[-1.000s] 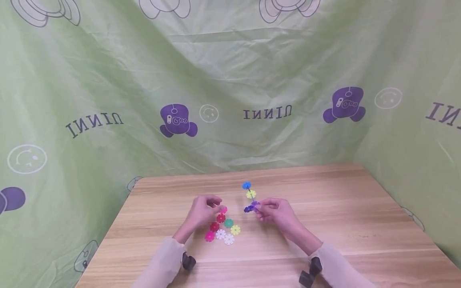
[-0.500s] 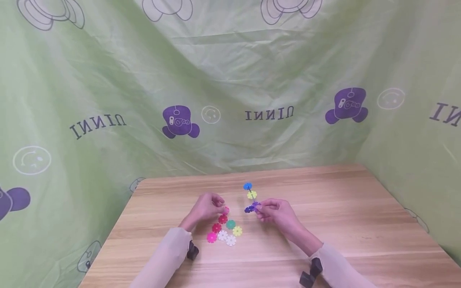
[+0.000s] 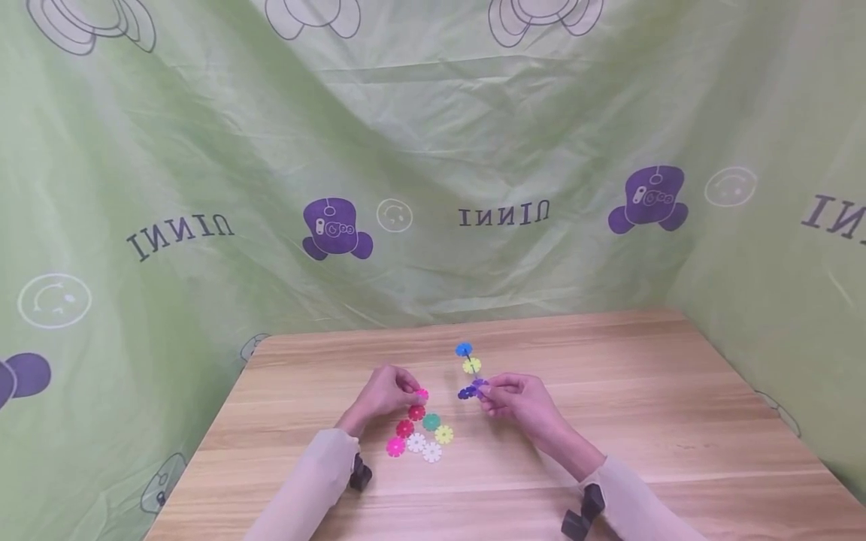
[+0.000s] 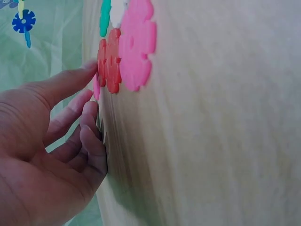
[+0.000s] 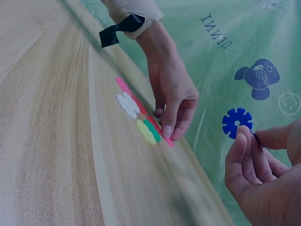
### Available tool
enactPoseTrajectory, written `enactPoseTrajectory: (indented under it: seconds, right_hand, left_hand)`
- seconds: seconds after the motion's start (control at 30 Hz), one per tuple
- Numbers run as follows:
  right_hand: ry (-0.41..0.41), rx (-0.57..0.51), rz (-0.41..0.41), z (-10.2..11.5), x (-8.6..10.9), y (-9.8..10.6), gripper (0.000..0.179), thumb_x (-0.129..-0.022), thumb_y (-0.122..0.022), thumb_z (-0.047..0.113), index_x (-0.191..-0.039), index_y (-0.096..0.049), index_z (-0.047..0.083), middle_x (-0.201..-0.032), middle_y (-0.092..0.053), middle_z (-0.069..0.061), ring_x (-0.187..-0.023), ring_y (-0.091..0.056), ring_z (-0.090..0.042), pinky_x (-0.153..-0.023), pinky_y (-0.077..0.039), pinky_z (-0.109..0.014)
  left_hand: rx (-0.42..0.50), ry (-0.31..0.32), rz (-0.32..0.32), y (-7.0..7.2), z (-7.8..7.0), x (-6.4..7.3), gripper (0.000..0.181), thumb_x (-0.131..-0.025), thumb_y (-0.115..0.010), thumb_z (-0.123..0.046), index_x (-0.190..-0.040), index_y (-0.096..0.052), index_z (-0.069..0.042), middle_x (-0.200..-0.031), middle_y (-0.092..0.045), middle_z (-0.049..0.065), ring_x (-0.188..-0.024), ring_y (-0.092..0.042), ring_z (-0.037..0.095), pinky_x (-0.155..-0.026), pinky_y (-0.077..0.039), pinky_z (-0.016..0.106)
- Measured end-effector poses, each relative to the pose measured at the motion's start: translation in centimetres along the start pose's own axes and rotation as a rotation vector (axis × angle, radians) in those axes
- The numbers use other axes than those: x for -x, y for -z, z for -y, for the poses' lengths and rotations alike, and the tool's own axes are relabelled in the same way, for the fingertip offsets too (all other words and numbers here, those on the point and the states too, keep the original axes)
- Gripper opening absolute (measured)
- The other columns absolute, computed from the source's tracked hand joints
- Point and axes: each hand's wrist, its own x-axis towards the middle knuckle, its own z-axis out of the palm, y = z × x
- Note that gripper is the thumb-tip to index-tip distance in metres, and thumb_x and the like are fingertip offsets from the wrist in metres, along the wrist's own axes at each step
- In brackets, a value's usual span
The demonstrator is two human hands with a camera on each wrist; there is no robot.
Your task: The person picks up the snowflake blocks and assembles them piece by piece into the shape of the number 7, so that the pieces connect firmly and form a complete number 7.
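My left hand is at the far end of a group of loose snowflake discs on the table, thumb and fingers pinching the edge of a pink disc. In the left wrist view, that pink disc is mostly hidden, thin between thumb and fingertips. My right hand pinches a purple disc belonging to a joined chain. A dark blue disc sticks out to the left of it; a yellow disc and a blue disc extend away from me. The right wrist view shows the dark blue disc face on.
Nearer me lie two red discs, a bright pink disc, a green disc, a yellow disc and two white discs. A wooden table carries them, with a green printed cloth behind.
My left fingers have come down and closed toward the thumb at the pink disc. My right hand still holds the chain in about the same place.
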Motion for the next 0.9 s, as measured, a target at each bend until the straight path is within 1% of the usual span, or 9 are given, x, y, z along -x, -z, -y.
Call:
enactPoseTrajectory:
  seconds: [0.13,0.23,0.37,0.47,0.57,0.63,0.77,0.83,0.9]
  right_hand:
    - [-0.004,0.003,-0.012,0.0,-0.1,-0.1,0.029,-0.098,-0.069,0.005,-0.121,-0.065,-0.011,-0.097,-0.08,-0.015,-0.083,-0.076,-0.015,-0.083,-0.066,-0.033]
    - [-0.009,0.006,-0.014,0.0,0.0,-0.2,0.028,-0.098,-0.069,0.005,-0.121,-0.065,-0.011,-0.098,-0.08,-0.015,-0.084,-0.076,-0.016,-0.084,-0.066,-0.034]
    - [-0.011,0.006,-0.01,0.1,0.0,-0.4,0.03,-0.098,-0.07,0.006,-0.121,-0.064,-0.011,-0.095,-0.08,-0.01,-0.086,-0.076,-0.017,-0.087,-0.066,-0.037]
    - [-0.008,0.007,-0.011,0.2,0.0,-0.5,0.03,-0.097,-0.07,0.007,-0.121,-0.065,-0.011,-0.094,-0.08,-0.008,-0.085,-0.075,-0.016,-0.087,-0.066,-0.037]
    - [-0.004,0.013,-0.008,0.2,0.1,-0.5,0.031,-0.098,-0.07,0.006,-0.122,-0.064,-0.011,-0.093,-0.08,-0.008,-0.084,-0.076,-0.015,-0.086,-0.066,-0.036]
    - [-0.003,0.014,-0.009,0.3,0.2,-0.5,0.03,-0.098,-0.069,0.006,-0.122,-0.064,-0.011,-0.092,-0.08,-0.007,-0.084,-0.076,-0.016,-0.086,-0.066,-0.036]
    - [-0.001,0.017,-0.005,0.3,0.2,-0.6,0.031,-0.098,-0.069,0.006,-0.123,-0.063,-0.012,-0.093,-0.08,-0.007,-0.085,-0.076,-0.016,-0.087,-0.066,-0.036]
    - [-0.001,0.015,-0.006,0.2,0.2,-0.6,0.031,-0.098,-0.069,0.006,-0.123,-0.063,-0.012,-0.093,-0.08,-0.008,-0.085,-0.076,-0.016,-0.087,-0.066,-0.036]
    - [0.0,0.015,-0.005,0.2,0.2,-0.6,0.031,-0.098,-0.069,0.006,-0.123,-0.063,-0.012,-0.095,-0.08,-0.009,-0.086,-0.076,-0.016,-0.088,-0.065,-0.038]
  left_hand:
    - [-0.003,0.003,-0.007,-0.1,0.0,0.1,0.019,-0.08,-0.092,-0.019,-0.091,-0.079,-0.009,-0.083,-0.074,0.002,-0.075,-0.063,0.015,-0.068,-0.054,0.028]
    - [0.006,0.023,-0.007,-0.2,-0.2,0.1,0.021,-0.081,-0.091,-0.018,-0.095,-0.078,-0.008,-0.085,-0.073,0.003,-0.077,-0.063,0.016,-0.069,-0.054,0.027]
    - [-0.007,0.053,-0.008,-0.3,-0.5,0.2,0.024,-0.081,-0.091,-0.017,-0.097,-0.077,-0.008,-0.088,-0.072,0.004,-0.08,-0.063,0.017,-0.07,-0.053,0.026]
    - [-0.019,0.069,-0.005,-0.3,-0.7,0.2,0.022,-0.08,-0.091,-0.017,-0.094,-0.077,-0.009,-0.088,-0.072,0.004,-0.082,-0.063,0.018,-0.072,-0.052,0.027]
    - [-0.008,0.076,-0.004,-0.3,-0.7,0.3,0.022,-0.08,-0.091,-0.015,-0.093,-0.075,-0.009,-0.087,-0.071,0.004,-0.081,-0.063,0.018,-0.072,-0.053,0.027]
    - [0.011,0.072,-0.008,-0.3,-0.7,0.4,0.023,-0.08,-0.09,-0.013,-0.095,-0.074,-0.007,-0.087,-0.071,0.005,-0.08,-0.064,0.017,-0.072,-0.055,0.027]
    - [0.079,0.073,-0.042,-0.3,-0.7,0.6,0.025,-0.084,-0.086,-0.009,-0.103,-0.072,-0.004,-0.089,-0.075,0.007,-0.079,-0.069,0.017,-0.072,-0.06,0.029]
    - [0.119,0.088,-0.063,-0.3,-0.8,0.9,0.024,-0.086,-0.084,-0.009,-0.107,-0.073,-0.003,-0.093,-0.077,0.008,-0.082,-0.072,0.017,-0.074,-0.061,0.03]
    - [0.183,0.11,-0.067,-0.2,-0.9,1.1,0.022,-0.089,-0.081,-0.008,-0.109,-0.074,-0.002,-0.096,-0.08,0.01,-0.085,-0.076,0.018,-0.077,-0.064,0.031]
